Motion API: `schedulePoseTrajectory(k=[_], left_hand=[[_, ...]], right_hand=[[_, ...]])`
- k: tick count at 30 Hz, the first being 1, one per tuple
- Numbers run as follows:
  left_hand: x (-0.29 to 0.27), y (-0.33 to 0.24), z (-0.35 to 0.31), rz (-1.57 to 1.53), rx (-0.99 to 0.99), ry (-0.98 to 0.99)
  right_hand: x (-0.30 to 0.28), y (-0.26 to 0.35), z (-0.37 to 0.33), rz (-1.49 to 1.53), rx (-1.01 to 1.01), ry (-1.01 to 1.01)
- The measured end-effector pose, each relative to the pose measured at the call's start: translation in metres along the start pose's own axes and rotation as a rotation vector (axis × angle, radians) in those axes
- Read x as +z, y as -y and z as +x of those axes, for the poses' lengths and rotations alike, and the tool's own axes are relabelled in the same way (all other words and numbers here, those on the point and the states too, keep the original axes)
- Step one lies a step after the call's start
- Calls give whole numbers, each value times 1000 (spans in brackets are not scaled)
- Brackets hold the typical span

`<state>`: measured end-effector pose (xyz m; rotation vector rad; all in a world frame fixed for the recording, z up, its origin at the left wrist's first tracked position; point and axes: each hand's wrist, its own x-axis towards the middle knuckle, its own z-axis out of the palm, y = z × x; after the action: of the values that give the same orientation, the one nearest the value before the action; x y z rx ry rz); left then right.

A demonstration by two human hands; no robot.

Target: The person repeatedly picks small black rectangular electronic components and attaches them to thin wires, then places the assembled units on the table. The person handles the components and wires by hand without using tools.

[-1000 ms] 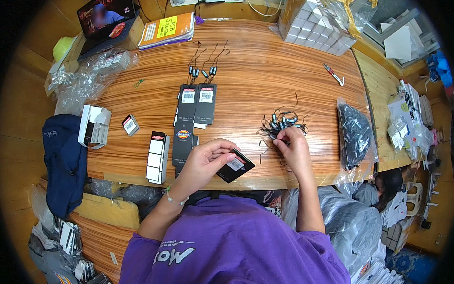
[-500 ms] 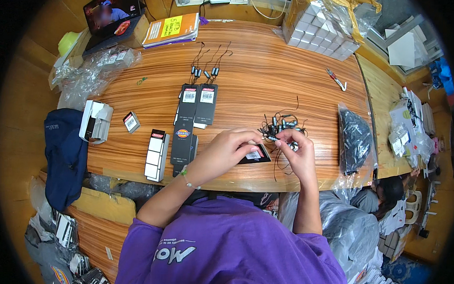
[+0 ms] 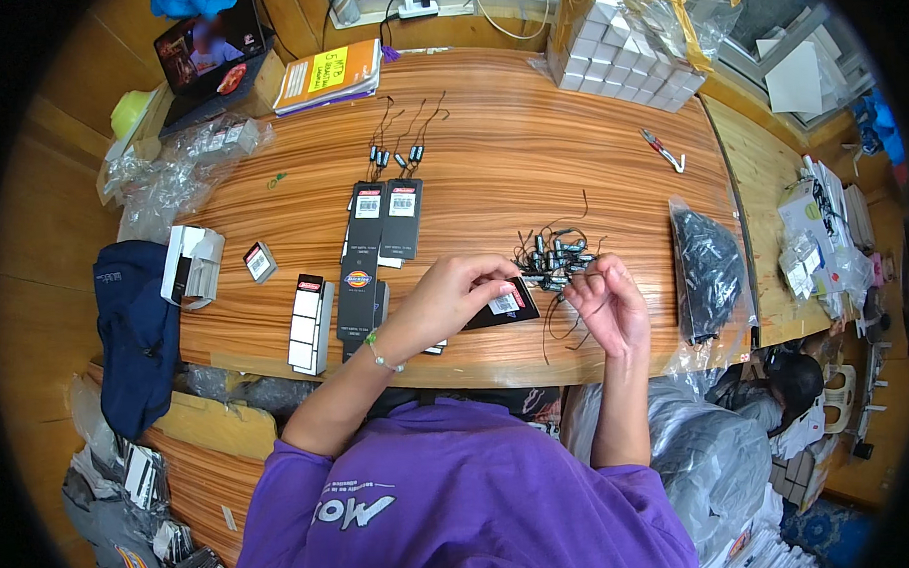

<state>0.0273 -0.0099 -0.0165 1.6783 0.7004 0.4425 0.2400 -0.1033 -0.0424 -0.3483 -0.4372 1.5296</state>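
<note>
My left hand is closed over the upper end of a black hang tag with a white label, held low over the table's near edge. Just right of it, my right hand has its fingers curled and pinched together. What lies between those fingertips is too small to make out. Beside both hands is a tangled heap of black hang-tag strings with small light-lettered seals; loose ends trail toward me. Left of my hands, finished-looking dark tags lie in overlapping stacks, their strings stretched toward the far side.
A stack of white-panelled tags and a small label stack lie left, near an open white box. Snips and a bag of black strings are right. Small white boxes, folders and a laptop stand behind.
My right hand has drawn slightly right, away from my left hand, and its fingers have curled in. The left hand keeps hold of the black tag. The whole view has shifted a little.
</note>
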Motion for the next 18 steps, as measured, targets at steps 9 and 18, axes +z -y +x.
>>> schedulePoseTrajectory(k=[9, 18], left_hand=[[-3, -7, -7, -177, -57, 3], [-9, 2, -2, -252, 176, -298]], right_hand=[[13, -8, 6, -52, -277, -170], [43, -4, 22, -428, -558, -329]])
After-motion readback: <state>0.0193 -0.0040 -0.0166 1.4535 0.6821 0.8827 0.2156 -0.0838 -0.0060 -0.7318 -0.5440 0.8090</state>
